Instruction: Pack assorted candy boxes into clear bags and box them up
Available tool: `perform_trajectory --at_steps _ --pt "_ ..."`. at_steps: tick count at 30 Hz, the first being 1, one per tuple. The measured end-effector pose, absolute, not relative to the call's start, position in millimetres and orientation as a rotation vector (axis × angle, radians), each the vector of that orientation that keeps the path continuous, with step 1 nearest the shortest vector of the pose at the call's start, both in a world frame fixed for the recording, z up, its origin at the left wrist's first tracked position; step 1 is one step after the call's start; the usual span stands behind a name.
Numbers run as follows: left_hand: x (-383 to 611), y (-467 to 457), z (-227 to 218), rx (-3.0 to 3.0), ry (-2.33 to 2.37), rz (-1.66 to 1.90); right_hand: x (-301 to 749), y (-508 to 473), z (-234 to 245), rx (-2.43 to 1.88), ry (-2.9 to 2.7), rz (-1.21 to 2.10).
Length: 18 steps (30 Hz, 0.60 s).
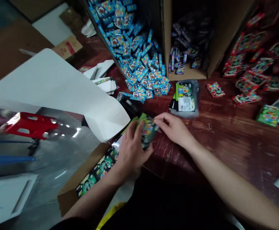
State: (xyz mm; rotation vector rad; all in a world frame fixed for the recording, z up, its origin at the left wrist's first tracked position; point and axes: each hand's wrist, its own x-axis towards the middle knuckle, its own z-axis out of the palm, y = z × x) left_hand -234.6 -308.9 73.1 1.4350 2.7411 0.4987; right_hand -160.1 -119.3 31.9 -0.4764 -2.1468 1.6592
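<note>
My left hand [132,147] is wrapped around a dark green printed packet [149,130], somewhat blurred, just over the table's near edge. At the packet's upper right corner, the thumb and fingertips of my right hand [171,126] are pinched together. Whatever lies between those fingertips is too small to make out. Beneath and left of my left forearm stands an open cardboard carton [73,180] holding rows of green-and-black packs [102,167]. Beyond my right hand, a stack of flat printed plastic bags [186,97] rests on the table.
On the dark red table [221,137], blue packets [139,75] spill from a box. Beside them, an open box [188,74] contains purple packets [181,62]. Red packets [249,76] and green packets [270,115] lie right. A white sheet [65,86] juts in from the left.
</note>
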Motion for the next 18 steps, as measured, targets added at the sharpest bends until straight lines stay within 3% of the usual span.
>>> perform_trajectory --at_steps 5,8,13,18 --pt "-295 -338 57 1.365 2.803 0.132 -183 -97 13 -0.474 -2.404 1.056" --pt "-302 -329 59 1.446 2.827 0.173 -165 -57 -5 -0.608 -2.601 0.631" --pt "-268 -266 69 1.532 2.475 0.84 -127 -19 -22 -0.597 -2.752 0.49" --pt "-224 -182 41 0.649 1.633 1.368 -62 -71 3 -0.579 -2.587 0.549"
